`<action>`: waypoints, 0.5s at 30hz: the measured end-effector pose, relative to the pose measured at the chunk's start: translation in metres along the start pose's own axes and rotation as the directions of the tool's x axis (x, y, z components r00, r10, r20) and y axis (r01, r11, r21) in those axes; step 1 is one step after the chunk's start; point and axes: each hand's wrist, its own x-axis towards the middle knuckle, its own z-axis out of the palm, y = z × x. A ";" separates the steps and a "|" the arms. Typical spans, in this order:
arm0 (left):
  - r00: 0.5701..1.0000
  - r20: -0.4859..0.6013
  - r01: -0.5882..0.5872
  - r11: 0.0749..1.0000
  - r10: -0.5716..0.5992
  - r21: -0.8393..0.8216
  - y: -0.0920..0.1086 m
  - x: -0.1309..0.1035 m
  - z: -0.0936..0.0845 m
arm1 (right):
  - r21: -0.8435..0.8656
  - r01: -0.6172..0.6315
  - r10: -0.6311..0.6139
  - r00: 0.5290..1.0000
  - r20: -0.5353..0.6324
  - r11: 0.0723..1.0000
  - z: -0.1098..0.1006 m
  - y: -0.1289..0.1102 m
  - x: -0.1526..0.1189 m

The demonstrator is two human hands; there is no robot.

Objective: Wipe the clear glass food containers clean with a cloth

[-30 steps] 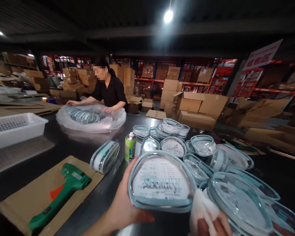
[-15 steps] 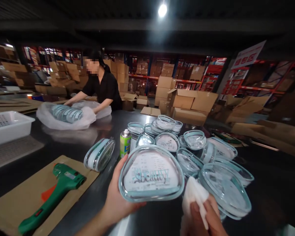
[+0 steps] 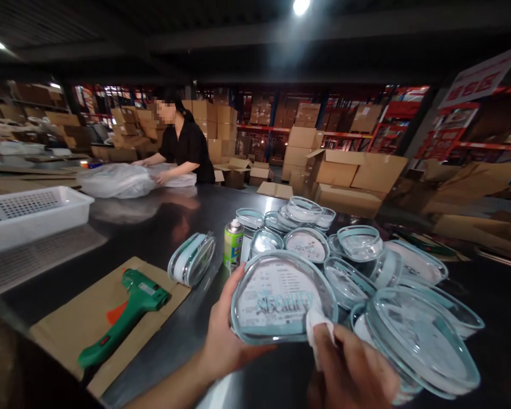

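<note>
My left hand (image 3: 223, 332) is closed on the left and lower edge of a clear cosmetic case (image 3: 276, 295) with teal trim and "Beauty" lettering, held up face towards me. In my right hand (image 3: 349, 363) a white cloth (image 3: 316, 325) is pinched, and it touches the lower right of the case's face. Several similar clear cases (image 3: 423, 341) lie piled behind and to the right. Just behind the held case stands a green spray can (image 3: 233, 247). To its left, another teal-trimmed case (image 3: 191, 260) rests on its edge.
A green glue gun (image 3: 130, 321) lies on a cardboard sheet (image 3: 63, 324) at the left. Behind it sits a white perforated basket (image 3: 68, 210). Across the dark table (image 3: 153, 233), a co-worker (image 3: 191, 142) handles a translucent plastic bag (image 3: 117, 180). Cardboard boxes (image 3: 336, 176) stand beyond.
My right hand has brought the cloth up and left onto the case's face. The view has swung left. The co-worker's bag now covers the cases that showed inside it.
</note>
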 end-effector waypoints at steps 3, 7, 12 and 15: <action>0.999 -0.039 -0.008 1.000 0.009 0.022 -0.001 0.001 0.003 | 0.124 0.086 -0.079 0.995 -0.058 0.989 0.008 -0.026 0.007; 0.993 -0.078 0.086 0.994 -0.091 -0.063 -0.004 0.003 0.004 | 0.238 0.192 -0.167 0.979 -0.120 0.952 0.013 -0.055 0.018; 0.996 -0.078 0.024 0.993 -0.033 -0.114 -0.004 0.004 0.001 | 0.235 0.340 -0.323 0.940 -0.110 0.911 0.006 -0.015 0.025; 0.999 -0.018 0.034 0.988 -0.037 -0.152 -0.004 0.000 0.007 | 0.074 0.244 -0.239 0.969 -0.066 0.967 0.005 0.009 0.039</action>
